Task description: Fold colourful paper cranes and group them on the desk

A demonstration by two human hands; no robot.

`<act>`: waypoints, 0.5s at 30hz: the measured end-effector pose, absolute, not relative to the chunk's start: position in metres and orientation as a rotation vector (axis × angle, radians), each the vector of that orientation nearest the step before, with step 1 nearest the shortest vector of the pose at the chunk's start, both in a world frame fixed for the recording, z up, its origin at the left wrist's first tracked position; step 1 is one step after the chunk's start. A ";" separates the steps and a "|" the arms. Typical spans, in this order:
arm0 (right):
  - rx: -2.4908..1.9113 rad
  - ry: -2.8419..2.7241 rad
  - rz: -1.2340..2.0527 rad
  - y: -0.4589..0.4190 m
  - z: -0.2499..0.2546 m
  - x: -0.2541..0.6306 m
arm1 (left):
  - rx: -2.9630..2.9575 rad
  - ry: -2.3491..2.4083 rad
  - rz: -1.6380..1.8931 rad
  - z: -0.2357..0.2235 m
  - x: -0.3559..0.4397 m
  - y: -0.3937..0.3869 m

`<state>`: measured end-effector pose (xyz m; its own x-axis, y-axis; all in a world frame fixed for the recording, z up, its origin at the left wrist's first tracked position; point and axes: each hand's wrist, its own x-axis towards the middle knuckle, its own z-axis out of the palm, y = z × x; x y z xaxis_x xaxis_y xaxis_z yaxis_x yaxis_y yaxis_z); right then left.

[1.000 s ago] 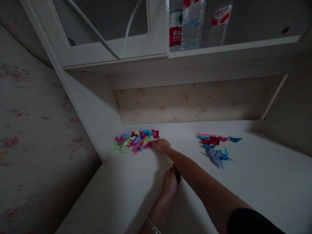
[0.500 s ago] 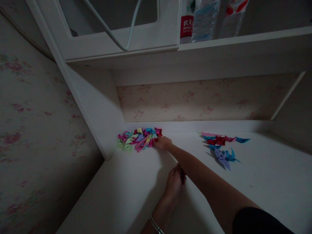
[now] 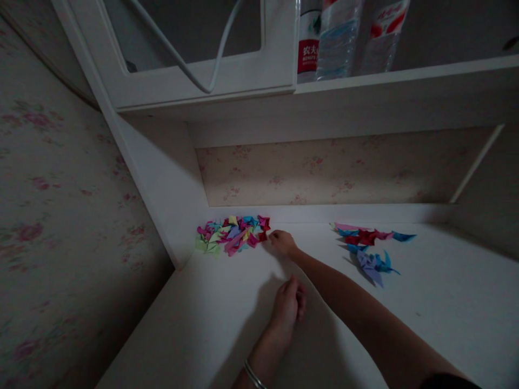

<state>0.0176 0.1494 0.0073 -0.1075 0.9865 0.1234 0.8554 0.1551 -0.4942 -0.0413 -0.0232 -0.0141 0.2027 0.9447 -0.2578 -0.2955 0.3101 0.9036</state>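
Note:
A pile of small folded paper pieces in several colours lies in the desk's back left corner. My right hand reaches across to the pile's right edge. Its fingers are drawn together, with the fingertips on a small red paper piece. My left hand rests on the white desk nearer to me. Its fingers are curled in with nothing visible in them, and a metal bangle sits on the wrist. My right forearm crosses just right of the left hand.
A second group of folded paper shapes, red, blue and purple, lies at the back right. A shelf above holds plastic bottles. A white cable hangs in front of the cabinet. Flowered wallpaper covers the wall on the left.
My right hand has drawn back a little from the pile's edge toward me. My left hand has stayed on the desk with its fingers curled.

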 end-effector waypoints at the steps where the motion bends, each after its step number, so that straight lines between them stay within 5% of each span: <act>1: -1.738 -2.012 0.434 0.147 0.004 0.024 | 0.824 0.962 1.021 -0.015 -0.042 -0.023; 15: -1.548 -2.180 0.437 0.164 -0.010 0.027 | 0.931 1.023 1.004 -0.005 -0.039 -0.031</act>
